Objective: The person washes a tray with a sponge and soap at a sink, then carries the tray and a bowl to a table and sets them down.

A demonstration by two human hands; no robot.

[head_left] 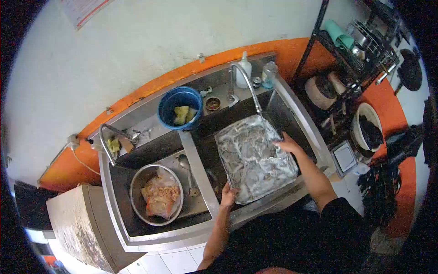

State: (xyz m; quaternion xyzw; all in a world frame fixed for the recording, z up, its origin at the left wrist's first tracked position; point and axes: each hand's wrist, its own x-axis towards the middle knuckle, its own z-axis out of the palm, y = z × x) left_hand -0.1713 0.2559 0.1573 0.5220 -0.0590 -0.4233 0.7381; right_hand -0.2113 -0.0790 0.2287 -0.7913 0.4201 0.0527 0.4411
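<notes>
A rectangular metal tray [255,157], streaked with white suds, lies tilted over the right sink basin [207,150]. My left hand [229,195] is closed on its lower left edge. On the tray's right side, my right hand [287,143] has its fingers closed at the edge; whether they also hold something small is hidden. The curved faucet [251,86] hangs down to the tray's upper edge, close above my right hand.
The left basin has a steel bowl [132,189] holding bagged food [159,196], with a ladle [187,166] beside it. A blue bucket [165,107] with sponges, a white bottle [244,71] and a second faucet [106,141] line the back ledge. A black rack [315,34] stands right.
</notes>
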